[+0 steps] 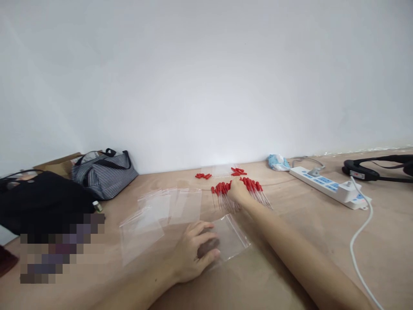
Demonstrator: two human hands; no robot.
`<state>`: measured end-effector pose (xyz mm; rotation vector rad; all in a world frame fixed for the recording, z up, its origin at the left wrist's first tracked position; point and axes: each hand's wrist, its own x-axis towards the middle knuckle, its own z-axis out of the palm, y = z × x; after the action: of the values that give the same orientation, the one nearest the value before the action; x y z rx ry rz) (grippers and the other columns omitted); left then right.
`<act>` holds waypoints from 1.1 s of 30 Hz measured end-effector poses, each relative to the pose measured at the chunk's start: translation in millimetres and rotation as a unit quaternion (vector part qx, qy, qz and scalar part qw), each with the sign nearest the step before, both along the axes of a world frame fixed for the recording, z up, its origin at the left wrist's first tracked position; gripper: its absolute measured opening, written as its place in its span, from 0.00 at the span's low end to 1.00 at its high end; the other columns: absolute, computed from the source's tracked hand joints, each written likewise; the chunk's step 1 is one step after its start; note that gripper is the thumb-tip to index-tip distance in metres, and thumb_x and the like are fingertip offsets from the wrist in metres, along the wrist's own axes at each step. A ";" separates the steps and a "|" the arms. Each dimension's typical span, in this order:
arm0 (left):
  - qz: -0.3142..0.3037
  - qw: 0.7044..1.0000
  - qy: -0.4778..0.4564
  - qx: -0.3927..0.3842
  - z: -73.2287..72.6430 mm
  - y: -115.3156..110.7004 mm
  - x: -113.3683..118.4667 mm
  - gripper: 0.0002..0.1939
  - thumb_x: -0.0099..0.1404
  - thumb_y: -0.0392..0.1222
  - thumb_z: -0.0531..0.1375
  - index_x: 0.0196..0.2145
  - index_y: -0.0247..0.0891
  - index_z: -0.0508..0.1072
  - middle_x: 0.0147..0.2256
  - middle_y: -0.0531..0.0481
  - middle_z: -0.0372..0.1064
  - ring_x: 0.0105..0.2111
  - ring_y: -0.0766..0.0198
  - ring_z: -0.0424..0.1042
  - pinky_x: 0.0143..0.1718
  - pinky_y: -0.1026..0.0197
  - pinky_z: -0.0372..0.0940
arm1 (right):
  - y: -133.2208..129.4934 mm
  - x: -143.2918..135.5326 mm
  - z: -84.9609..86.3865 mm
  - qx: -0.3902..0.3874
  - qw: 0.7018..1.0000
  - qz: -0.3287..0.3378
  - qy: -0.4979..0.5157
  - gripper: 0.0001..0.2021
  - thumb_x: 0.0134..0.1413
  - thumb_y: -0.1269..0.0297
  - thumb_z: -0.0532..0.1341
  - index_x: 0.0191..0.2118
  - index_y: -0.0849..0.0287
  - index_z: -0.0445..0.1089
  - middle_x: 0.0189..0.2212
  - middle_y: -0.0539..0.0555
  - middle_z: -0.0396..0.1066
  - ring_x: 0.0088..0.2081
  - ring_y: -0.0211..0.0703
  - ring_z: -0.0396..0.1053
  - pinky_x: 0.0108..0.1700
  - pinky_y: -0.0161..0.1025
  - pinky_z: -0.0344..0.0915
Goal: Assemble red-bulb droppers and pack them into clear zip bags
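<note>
My left hand (198, 252) lies over a clear zip-lock bag (230, 237). Its fingers are curved and spread, with the thumb apart. Reaching forward, my right hand (238, 190) is among a row of droppers (222, 189) with red bulbs and thin clear stems. Its fingertips are hidden, so I cannot see whether it grips a dropper. The row shows on both sides of that hand, bulbs toward the wall and stems toward me. Left of the hands, several flat zip-lock bags (142, 232) overlap on the table.
Near the wall lie more red-bulbed droppers (238, 171) and red bulbs (203, 176). A blue-white crumpled item (278, 162), a power strip (325, 185) with a white cable (355, 254), and a black strapped device (361, 170) are right. A striped bag (106, 176), black bag (45, 202) and small bottle (97, 206) stand left.
</note>
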<state>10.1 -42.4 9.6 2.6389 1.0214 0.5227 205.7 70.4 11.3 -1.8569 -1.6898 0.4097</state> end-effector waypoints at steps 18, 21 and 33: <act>-0.005 0.995 0.058 -0.087 9.5 0.2 -0.9 0.23 0.60 0.50 0.53 0.52 0.43 0.62 0.55 0.46 0.55 0.55 0.53 0.53 0.54 0.46 0.49 | -85.7 50.6 -37.4 0.072 0.893 0.057 0.441 0.35 0.42 0.60 0.55 0.55 0.55 0.35 0.23 0.43 0.58 0.17 0.34 0.62 0.18 0.32 0.60; -0.009 0.994 0.061 -0.087 10.1 0.1 -0.6 0.23 0.60 0.49 0.53 0.52 0.44 0.61 0.55 0.47 0.55 0.55 0.54 0.53 0.54 0.47 0.49 | -88.4 44.9 -40.4 0.071 0.874 0.044 0.479 0.34 0.40 0.59 0.57 0.53 0.54 0.38 0.23 0.42 0.58 0.18 0.34 0.63 0.19 0.33 0.62; 0.001 0.995 0.051 -0.089 7.8 0.6 -0.6 0.26 0.59 0.49 0.54 0.55 0.43 0.56 0.56 0.47 0.54 0.55 0.54 0.52 0.55 0.47 0.48 | -96.0 44.9 -36.1 -0.041 0.836 0.101 0.538 0.22 0.36 0.50 0.62 0.34 0.57 0.56 0.22 0.47 0.65 0.23 0.36 0.67 0.29 0.37 0.66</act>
<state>9.5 -41.8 17.4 2.5275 1.0477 0.2842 250.6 -25.6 -24.8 -1.0638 -1.0367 1.3292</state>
